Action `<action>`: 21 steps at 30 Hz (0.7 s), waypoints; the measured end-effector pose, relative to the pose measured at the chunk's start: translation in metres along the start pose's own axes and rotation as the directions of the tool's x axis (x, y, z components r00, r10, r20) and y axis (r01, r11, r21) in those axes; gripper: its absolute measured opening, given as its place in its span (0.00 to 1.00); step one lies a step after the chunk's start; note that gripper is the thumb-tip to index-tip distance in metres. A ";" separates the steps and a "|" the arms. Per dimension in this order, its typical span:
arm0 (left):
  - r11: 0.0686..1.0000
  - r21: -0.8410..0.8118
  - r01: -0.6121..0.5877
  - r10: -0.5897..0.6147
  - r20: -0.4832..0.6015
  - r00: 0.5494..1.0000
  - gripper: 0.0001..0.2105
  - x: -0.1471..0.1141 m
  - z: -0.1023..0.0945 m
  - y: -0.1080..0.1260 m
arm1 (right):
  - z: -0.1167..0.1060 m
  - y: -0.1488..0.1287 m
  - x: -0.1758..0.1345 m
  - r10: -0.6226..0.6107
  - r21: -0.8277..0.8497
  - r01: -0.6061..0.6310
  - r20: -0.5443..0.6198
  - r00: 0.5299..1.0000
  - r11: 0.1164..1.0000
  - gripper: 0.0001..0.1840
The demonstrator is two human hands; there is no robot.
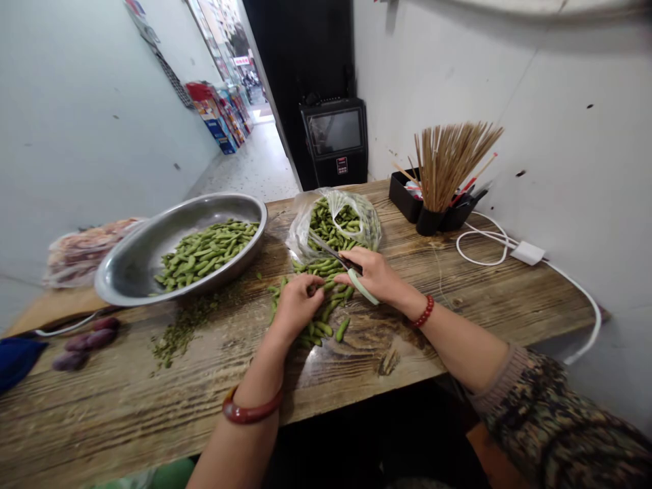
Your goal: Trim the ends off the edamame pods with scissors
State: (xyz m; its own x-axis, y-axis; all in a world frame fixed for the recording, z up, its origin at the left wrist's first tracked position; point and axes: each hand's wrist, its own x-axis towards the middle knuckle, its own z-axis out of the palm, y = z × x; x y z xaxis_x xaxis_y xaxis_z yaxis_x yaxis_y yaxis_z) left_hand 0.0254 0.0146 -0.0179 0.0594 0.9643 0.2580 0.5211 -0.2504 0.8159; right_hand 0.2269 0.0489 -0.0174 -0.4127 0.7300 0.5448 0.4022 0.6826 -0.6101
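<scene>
My right hand (374,272) is closed around a pair of scissors (363,288) with a pale green handle, the blades pointing toward a clear plastic bag (300,234). Green soybean pods (336,234) fill the bag, and more loose pods (320,329) spread over the wood in front of it. Low over these loose pods, my left hand (298,305) has its thumb and fingers curled together; whatever is between them is hidden. To the left, a large steel basin (140,255) holds a heap of pods (208,251). Small green trimmings (178,333) are scattered below its rim.
Purple plum-like fruits (86,343) and a blue item (20,360) lie at the left of the wooden table (204,407). Behind the basin is a bag of pale pinkish food (86,251). Skewers (451,166) and a white cable (479,261) are at the right.
</scene>
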 end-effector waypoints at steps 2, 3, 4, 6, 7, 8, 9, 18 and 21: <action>0.983 -0.140 0.116 -0.122 -0.030 0.992 0.04 -0.001 -0.006 0.004 | 0.000 0.000 0.000 0.022 0.010 -0.022 -0.004 1.000 1.000 0.22; 0.956 -0.234 0.178 -0.187 -0.019 0.982 0.04 -0.001 -0.008 0.006 | 0.000 0.000 0.001 0.033 0.015 -0.033 -0.005 0.999 0.999 0.22; 0.916 -0.325 0.234 -0.245 0.009 0.970 0.05 -0.002 -0.010 0.009 | 0.001 0.000 0.001 0.041 0.023 -0.041 -0.007 0.999 0.999 0.22; 0.833 -0.453 0.318 -0.319 0.077 0.945 0.08 -0.004 -0.011 0.014 | 0.003 -0.001 0.001 0.037 0.056 -0.037 0.005 0.999 0.998 0.22; 0.808 -0.481 0.339 -0.333 0.101 0.938 0.08 -0.005 -0.011 0.016 | 0.004 -0.003 0.000 0.027 0.079 -0.028 0.018 0.999 0.996 0.22; 0.804 -0.486 0.343 -0.332 0.112 0.936 0.08 -0.005 -0.010 0.018 | 0.005 -0.004 0.000 0.013 0.106 -0.017 0.032 0.999 0.994 0.22; 0.819 -0.468 0.332 -0.317 0.115 0.942 0.08 -0.006 -0.009 0.019 | 0.007 -0.006 -0.001 -0.001 0.133 -0.005 0.045 0.999 0.991 0.21; 0.954 -0.248 0.166 -0.102 0.251 0.963 0.05 -0.007 0.000 0.020 | 0.014 -0.018 -0.002 0.068 0.268 -0.080 0.055 0.996 0.960 0.09; 0.972 -0.202 0.117 -0.075 0.203 0.976 0.06 -0.006 0.000 0.017 | 0.012 -0.014 0.000 0.114 0.279 -0.114 0.019 0.993 0.953 0.11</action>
State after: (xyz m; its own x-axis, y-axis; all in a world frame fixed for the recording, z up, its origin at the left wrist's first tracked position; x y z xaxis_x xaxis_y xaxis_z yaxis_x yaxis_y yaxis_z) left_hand 0.0343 0.0050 -0.0057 0.1922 0.9776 0.0857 0.3412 -0.1484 0.9282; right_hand 0.2114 0.0384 -0.0158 -0.3800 0.8020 0.4608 0.2026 0.5582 -0.8046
